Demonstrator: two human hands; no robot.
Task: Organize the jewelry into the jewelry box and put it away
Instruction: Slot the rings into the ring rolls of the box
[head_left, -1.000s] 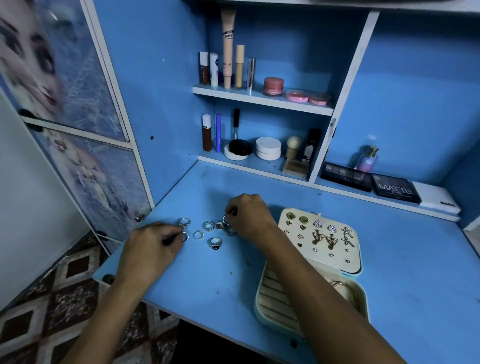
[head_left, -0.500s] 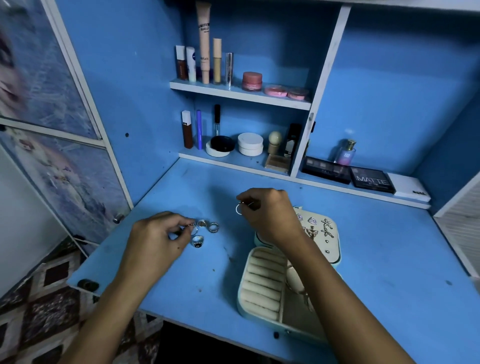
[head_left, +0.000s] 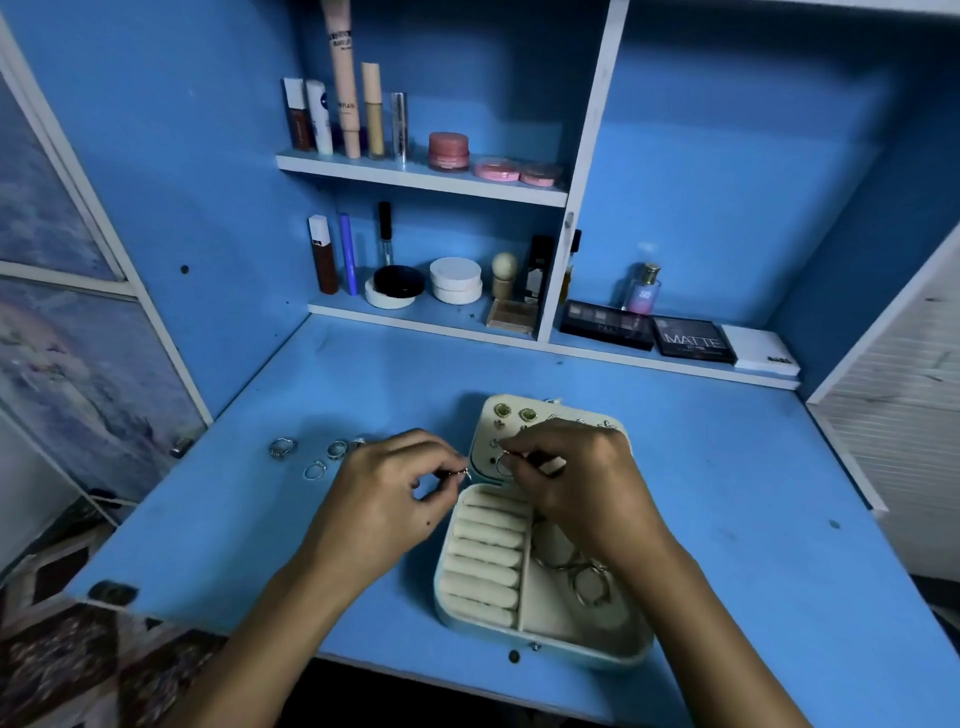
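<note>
Hands (head_left: 395, 499) pinching rings above jewelry box (head_left: 540, 639), near desk edge (head_left: 208, 616)

The rings (head_left: 312, 459) on the desk (head_left: 727, 493) are shiny metal. The desk is smooth painted board, matt blue and scuffed. The jewelry box (head_left: 488, 551) has soft, matt cream padding.

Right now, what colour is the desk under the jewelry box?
Bright blue. The desk shows best in the head view, the only one here; the jewelry box is pale cream.

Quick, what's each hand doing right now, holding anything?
Left hand: pinching a small ring.
Right hand: pinching another ring over the jewelry box.
</note>
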